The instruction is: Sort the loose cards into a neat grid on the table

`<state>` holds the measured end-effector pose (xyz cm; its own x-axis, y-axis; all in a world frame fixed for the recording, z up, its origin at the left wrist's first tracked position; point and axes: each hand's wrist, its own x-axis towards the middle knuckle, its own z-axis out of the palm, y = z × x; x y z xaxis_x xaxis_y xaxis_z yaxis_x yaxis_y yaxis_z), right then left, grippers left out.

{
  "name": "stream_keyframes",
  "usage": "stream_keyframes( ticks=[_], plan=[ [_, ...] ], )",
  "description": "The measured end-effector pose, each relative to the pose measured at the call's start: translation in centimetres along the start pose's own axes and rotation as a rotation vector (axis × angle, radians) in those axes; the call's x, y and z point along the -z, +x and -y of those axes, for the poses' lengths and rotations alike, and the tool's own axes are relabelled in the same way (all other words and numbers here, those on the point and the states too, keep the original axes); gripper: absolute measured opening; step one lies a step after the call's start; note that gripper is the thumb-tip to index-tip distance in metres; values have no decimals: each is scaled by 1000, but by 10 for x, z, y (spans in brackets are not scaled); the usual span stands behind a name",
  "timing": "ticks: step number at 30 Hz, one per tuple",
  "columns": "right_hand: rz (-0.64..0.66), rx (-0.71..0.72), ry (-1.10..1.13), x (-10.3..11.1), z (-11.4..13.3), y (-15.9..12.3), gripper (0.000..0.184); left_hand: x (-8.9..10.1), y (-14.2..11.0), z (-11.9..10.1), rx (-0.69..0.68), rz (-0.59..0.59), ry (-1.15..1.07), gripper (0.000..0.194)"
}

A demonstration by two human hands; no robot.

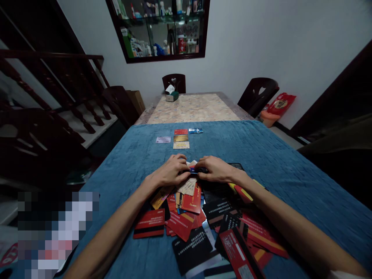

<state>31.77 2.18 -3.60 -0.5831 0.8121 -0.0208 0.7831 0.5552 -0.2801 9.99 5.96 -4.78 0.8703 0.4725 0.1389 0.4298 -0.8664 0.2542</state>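
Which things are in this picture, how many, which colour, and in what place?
Laid-out cards: five, mixed colours, mid-cloth.
Piled cards: many, mostly red and black, nearest.
Cloth: one, blue, over table's near part.
Table: one, beige-topped, centre.
Tissue box: one, green, table's far end.
Chairs: at least four, dark, around table.
Cabinet: one, dark-framed, filled, back wall.
Railing: one, reddish-brown, left.
Carton: one, brown, behind left chair.
Bag: one, red, right.
Tub: one, orange, beside bag.
Blurred patch: one, greyish, lower left.
Left hand, right hand: one each, pile's far edge.

home dining room, dark wooden chairs [173,82], cloth-covered table [139,147], tissue box [172,96], stair banister [52,54], glass-shelved wall cabinet [162,17]
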Motion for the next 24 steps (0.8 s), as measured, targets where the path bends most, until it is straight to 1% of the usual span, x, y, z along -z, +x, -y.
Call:
stream_keyframes(
  ticks=[2,5,7,10,15,20,24],
  plan=[
    [-19,-9,97,4,-3,-1,29,2,0,3,-1,-51,-52,26],
    [-55,-25,208,7,-7,-2,32,1,0,9,46,-144,-132,26],
    [-75,-40,239,8,-9,-2,32,-2,0,15,87,-192,-176,25],
    [-80,-61,246,5,-13,0,35,-6,-1,20,133,-235,-234,26],
    [-92,-88,251,1,-18,2,43,-10,-1,22,175,-248,-281,30],
    [-98,-126,258,-2,-20,3,44,-11,0,22,221,-249,-269,34],
    [-122,-127,282,-6,-21,3,47,-12,0,22,250,-242,-271,37]
  ],
)
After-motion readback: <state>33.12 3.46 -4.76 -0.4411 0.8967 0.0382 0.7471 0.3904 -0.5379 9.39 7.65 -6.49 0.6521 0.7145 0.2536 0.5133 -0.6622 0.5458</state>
